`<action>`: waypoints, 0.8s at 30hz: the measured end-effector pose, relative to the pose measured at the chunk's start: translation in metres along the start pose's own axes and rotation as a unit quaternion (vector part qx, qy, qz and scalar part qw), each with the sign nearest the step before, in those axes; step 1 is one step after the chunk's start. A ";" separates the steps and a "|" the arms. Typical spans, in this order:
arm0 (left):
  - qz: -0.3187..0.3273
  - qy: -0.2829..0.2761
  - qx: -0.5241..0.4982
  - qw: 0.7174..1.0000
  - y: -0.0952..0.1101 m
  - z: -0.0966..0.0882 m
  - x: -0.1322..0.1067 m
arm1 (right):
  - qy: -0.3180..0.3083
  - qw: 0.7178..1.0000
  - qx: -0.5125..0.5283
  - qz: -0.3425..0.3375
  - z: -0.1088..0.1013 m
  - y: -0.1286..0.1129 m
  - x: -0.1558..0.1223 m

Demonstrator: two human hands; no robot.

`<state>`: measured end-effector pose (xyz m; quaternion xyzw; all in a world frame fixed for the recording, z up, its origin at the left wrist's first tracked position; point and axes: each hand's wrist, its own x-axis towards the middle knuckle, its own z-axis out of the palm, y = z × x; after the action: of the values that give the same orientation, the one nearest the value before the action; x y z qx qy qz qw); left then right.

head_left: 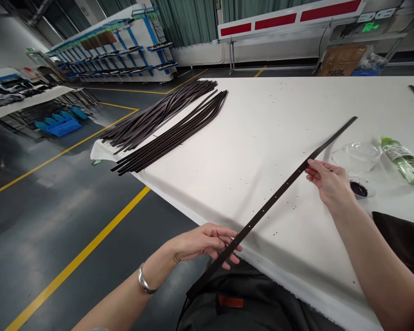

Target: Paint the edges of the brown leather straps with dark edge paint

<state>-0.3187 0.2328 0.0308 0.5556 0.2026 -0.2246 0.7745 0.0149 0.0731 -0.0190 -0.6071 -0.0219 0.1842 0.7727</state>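
Observation:
A long dark brown strap (276,195) with a row of small holes runs slantwise over the front edge of the white table, its near end over my lap. My right hand (329,181) pinches it above the middle between thumb and fingers. Lower down, my left hand (215,243) holds it loosely, the fingers passing behind the strap and showing on its far side. To the left on the table lie a neat bundle of similar straps (172,135) and a larger, looser bundle (162,112).
Beyond my right forearm are a small dish of dark stuff (359,188), a clear plastic lid or bowl (357,156) and a green-tinted bottle (405,161). Dark material (400,239) lies at the right edge. Tiny dark bits dot the white table (234,138).

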 end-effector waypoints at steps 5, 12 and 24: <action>0.102 0.103 0.227 0.963 0.038 -0.008 0.035 | -0.069 0.997 -0.001 -0.024 0.003 -0.010 -0.021; 0.166 -0.064 0.084 0.980 0.107 0.022 0.164 | -0.114 0.986 -0.065 -0.105 -0.008 -0.013 -0.035; 0.048 -0.116 -0.170 0.977 0.101 0.024 0.221 | -0.033 0.950 -0.264 -0.163 -0.046 -0.032 -0.035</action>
<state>-0.0783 0.2109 -0.0089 0.3955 0.1194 -0.2122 0.8856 0.0029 0.0130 0.0061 -0.7713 -0.1938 0.0627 0.6030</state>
